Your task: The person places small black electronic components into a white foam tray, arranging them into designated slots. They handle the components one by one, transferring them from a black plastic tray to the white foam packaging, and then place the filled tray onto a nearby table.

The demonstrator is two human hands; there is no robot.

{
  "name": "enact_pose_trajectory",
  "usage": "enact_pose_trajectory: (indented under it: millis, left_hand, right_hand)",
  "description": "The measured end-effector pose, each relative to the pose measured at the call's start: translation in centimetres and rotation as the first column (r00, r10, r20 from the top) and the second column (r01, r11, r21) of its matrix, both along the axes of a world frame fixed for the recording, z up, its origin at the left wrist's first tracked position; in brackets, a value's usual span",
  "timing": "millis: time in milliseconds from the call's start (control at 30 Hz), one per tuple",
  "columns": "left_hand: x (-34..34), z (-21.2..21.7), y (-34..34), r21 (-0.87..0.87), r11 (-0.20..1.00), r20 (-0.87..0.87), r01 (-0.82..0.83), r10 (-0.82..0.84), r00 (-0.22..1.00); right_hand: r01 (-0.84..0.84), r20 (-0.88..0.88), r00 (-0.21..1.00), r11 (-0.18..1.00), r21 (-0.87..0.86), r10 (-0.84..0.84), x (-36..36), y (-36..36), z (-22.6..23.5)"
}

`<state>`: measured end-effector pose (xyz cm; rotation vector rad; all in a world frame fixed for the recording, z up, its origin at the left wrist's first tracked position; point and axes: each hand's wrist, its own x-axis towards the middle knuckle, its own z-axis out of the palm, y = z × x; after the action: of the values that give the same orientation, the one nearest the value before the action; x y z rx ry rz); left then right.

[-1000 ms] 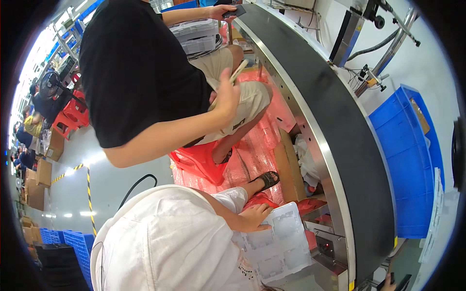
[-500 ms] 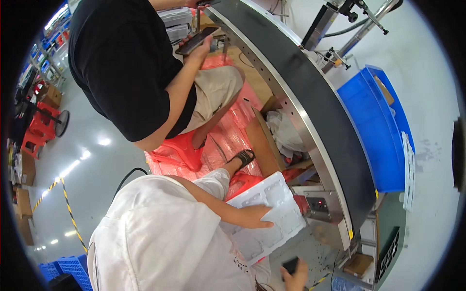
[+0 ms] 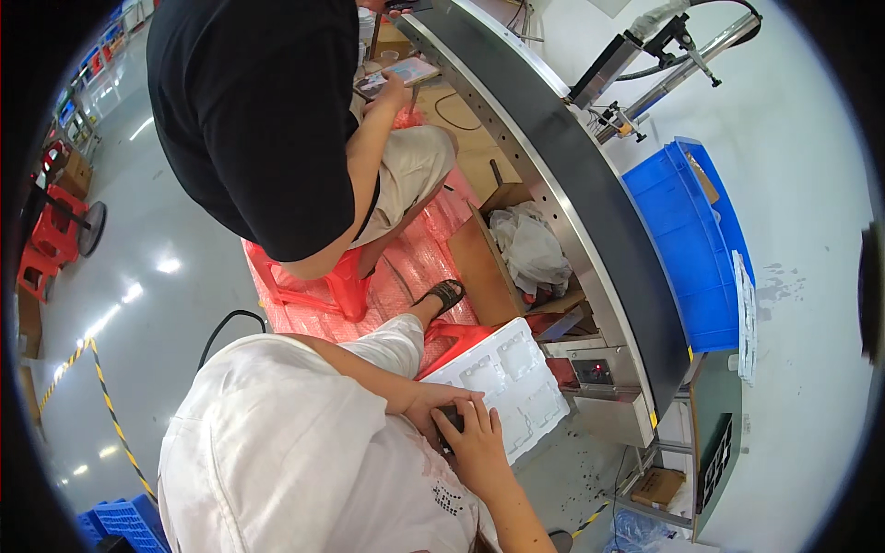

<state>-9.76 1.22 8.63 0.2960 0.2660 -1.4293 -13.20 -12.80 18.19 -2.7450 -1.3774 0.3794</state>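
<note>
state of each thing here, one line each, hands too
white moulded tray: on the lap, its visible pockets empty
small dark object: gripped between both hands
left hand: fingers curled on the dark object
right hand: fingers on the dark object
cardboard box: open
blue bin: upright

You are looking through a strong fisheye: a black ring closes off the corners, and the straight conveyor belt [image 3: 590,212] bows into an arc toward the rim. The scene is bright and evenly lit from overhead. The glossy grey floor [image 3: 138,276] throws back white glare spots at your left, and the pale floor at right is nearly washed out. Shadows are soft and short. The centre is sharp; detail smears near the edges.
</note>
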Motion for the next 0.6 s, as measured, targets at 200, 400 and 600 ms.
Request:
enact_pose_trajectory:
  millis: [200, 400, 600]
  left_hand:
    - [0.4, -3.6, 0.3, -0.03, 0.989, 0.237, -0.143, 0.146, 0.96]
    - [0.4, -2.7, 0.3, 0.078, 0.974, 0.318, -0.214, 0.179, 0.931]
    - [1.8, -3.4, 0.4, 0.111, 0.96, -0.117, -0.257, 0.27, 0.956]
  right_hand:
    - [0.364, -0.121, 0.931, 0.908, 0.208, -0.346, 0.0, 0.8, -0.1]
    - [0.617, -0.252, 0.787, 0.715, 0.328, -0.564, 1.0, -1.0, -6.7]
    - [0.638, -0.26, 0.764, 0.635, 0.435, -0.59, 1.5, -0.7, -7.1]
